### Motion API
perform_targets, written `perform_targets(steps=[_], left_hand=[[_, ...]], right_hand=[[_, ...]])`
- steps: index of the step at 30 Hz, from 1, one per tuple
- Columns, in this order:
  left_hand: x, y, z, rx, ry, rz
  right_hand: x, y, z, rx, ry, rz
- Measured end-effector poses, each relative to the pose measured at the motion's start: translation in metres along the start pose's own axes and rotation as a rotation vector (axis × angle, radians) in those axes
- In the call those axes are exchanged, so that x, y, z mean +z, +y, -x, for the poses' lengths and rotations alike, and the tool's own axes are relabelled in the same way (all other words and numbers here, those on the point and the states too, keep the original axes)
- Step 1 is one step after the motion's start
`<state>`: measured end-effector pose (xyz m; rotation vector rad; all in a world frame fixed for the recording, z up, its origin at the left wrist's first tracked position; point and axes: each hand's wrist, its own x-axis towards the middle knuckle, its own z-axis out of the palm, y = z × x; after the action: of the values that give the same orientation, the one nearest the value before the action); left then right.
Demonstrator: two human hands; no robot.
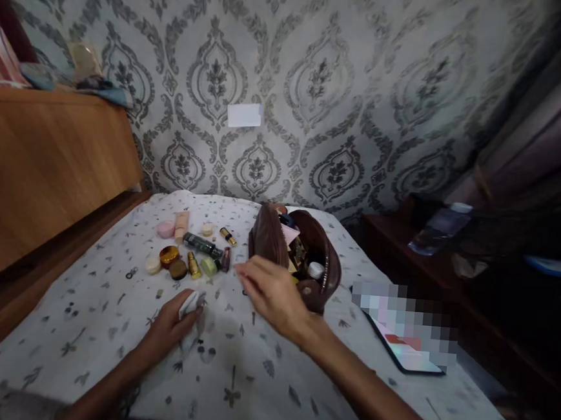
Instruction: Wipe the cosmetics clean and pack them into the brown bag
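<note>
My left hand [170,323] is closed on a white wipe [190,303], low over the patterned cloth. My right hand [274,295] is in front of the brown bag [265,231], its fingers pressed together and pointing left; what they hold, if anything, is hidden. The bag lies unzipped, with a white-lidded jar [316,270] and other small items inside. Left of it stand or lie a dark green bottle [199,244], a maroon tube [227,259], a gold bottle [193,265], a green container [209,266], an amber jar [169,255] and a beige tube [181,225].
A phone [419,360] with a blurred screen lies at the right on the white patterned cloth [234,368]. Beyond the right edge is a clear plastic bottle [441,228]. Wooden furniture [44,178] borders the left, and a wallpapered wall [311,122] closes the back.
</note>
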<state>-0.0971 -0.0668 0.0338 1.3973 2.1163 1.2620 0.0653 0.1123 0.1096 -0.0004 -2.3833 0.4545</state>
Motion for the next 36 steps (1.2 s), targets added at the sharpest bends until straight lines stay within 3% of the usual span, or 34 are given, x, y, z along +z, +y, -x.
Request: perform_targets(steps=[3, 5, 8, 11, 13, 15, 20, 25, 32, 36], left_hand=[[-0.007, -0.005, -0.009, 0.030, 0.019, -0.010], [-0.016, -0.010, -0.021, 0.062, 0.037, -0.059], [-0.036, -0.020, -0.048, 0.139, 0.092, -0.200], [-0.054, -0.026, -0.083, 0.225, 0.126, -0.451], [-0.059, -0.028, -0.107, 0.247, 0.031, -0.682], [-0.057, -0.031, -0.129, 0.248, -0.063, -0.778], [-0.040, -0.041, -0.165, 0.210, -0.249, -0.889], [-0.037, -0.044, -0.179, 0.172, -0.317, -0.964], [-0.039, -0.044, -0.175, 0.177, -0.319, -0.969], [-0.043, -0.040, -0.169, 0.165, -0.234, -0.955]], right_hand=[[0.045, 0.000, 0.011, 0.074, -0.211, -0.027], [0.071, 0.006, 0.015, 0.198, -0.266, -0.065], [0.101, 0.016, 0.014, 0.345, -0.232, -0.121], [0.124, 0.024, 0.012, 0.398, -0.135, -0.158], [0.136, 0.026, 0.013, 0.387, -0.066, -0.171], [0.146, 0.029, 0.016, 0.373, -0.025, -0.179], [0.154, 0.032, 0.024, 0.385, -0.061, -0.140], [0.146, 0.026, 0.018, 0.421, -0.066, -0.125], [0.134, 0.013, -0.037, 0.708, -0.258, 0.061], [0.135, 0.016, -0.053, 0.703, -0.294, 0.166]])
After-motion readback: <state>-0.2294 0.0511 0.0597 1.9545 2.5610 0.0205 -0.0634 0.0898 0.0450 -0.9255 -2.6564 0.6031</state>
